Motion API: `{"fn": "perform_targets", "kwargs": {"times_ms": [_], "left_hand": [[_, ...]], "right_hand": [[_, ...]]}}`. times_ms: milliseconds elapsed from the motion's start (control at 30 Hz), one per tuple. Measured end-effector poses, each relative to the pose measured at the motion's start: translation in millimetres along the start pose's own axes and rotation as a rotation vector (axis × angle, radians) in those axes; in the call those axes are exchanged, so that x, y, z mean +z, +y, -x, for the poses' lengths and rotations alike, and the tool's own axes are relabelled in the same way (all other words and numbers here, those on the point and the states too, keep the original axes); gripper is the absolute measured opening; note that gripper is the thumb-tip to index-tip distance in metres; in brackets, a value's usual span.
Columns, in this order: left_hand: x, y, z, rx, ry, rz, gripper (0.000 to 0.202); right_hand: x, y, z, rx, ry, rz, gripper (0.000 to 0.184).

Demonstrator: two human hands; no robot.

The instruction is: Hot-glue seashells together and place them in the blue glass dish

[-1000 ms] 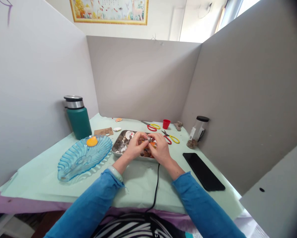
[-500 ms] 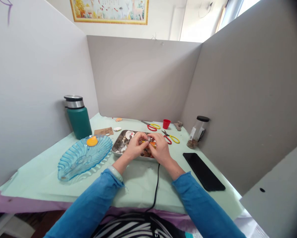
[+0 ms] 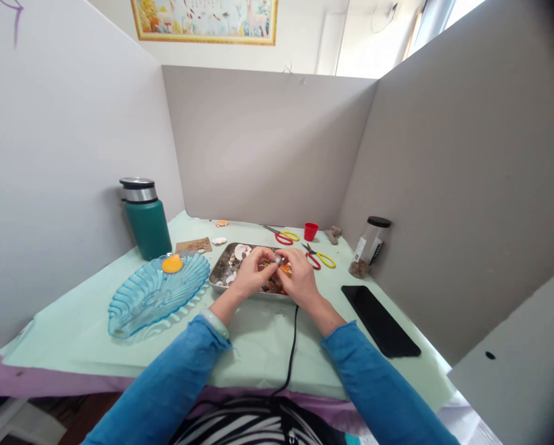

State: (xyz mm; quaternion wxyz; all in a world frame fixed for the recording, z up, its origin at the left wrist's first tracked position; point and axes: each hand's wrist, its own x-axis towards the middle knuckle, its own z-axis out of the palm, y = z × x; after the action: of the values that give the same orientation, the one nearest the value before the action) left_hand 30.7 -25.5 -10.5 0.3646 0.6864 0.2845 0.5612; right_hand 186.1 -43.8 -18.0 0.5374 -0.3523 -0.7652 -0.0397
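Over the tray (image 3: 277, 297), left fingers (image 3: 261, 254) and right fingers (image 3: 293, 256) pinched on a small greyish piece (image 3: 277, 260), jar label (image 3: 359, 249) illegible.

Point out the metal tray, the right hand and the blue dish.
Metal tray (image 3: 272, 296): head view, on its near wall.
Right hand (image 3: 299, 277): head view, on the back of the hand.
Blue dish (image 3: 149, 301): head view, on its bare ribbed inside.

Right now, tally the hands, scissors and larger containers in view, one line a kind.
Hands: 2, left hand and right hand
Scissors: 2
Metal tray: 1
Green bottle: 1
Clear jar: 1
Red cup: 1
Blue dish: 1
Total: 9
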Motion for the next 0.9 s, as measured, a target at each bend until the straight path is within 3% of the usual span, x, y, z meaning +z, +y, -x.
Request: {"fn": "perform_targets", "kwargs": {"times_ms": [533, 900], "left_hand": [[-4.9, 0.0, -0.9, 0.008, -0.060, 0.041, 0.025], [-0.5, 2.3, 1.2, -0.168, -0.033, 0.291, 0.043]], "right_hand": [[1.8, 2.9, 0.3, -0.021, 0.025, -0.038, 0.023], [1.4, 2.0, -1.3, 0.141, 0.029, -0.147, 0.022]]}}
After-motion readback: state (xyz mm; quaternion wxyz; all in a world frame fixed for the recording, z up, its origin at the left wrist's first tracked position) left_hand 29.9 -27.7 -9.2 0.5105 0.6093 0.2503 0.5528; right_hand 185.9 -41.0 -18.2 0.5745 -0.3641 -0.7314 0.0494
